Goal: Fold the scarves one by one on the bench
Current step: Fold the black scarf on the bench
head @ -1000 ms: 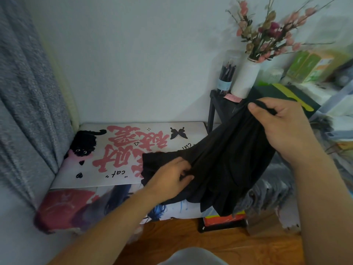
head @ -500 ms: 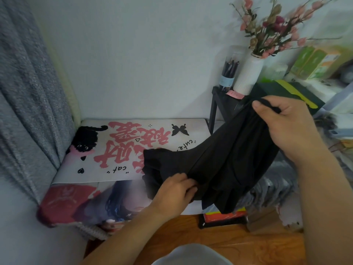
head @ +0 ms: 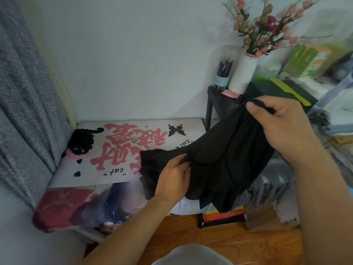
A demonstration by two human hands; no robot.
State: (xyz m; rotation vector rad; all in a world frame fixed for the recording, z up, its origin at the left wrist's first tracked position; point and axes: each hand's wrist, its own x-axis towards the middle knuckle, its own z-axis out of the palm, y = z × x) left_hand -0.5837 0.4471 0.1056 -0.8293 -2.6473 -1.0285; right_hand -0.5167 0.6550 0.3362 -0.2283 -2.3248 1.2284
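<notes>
Head view: both hands gripping black scarf over "cat"-lettered bench.

A pale wall fills twelve o'clock. A grey curtain hangs at nine o'clock. Wooden floor lies at six, a black side table at two.

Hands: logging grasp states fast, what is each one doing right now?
Left hand: pinches a fold of the black scarf.
Right hand: grips the scarf's raised end.
</notes>
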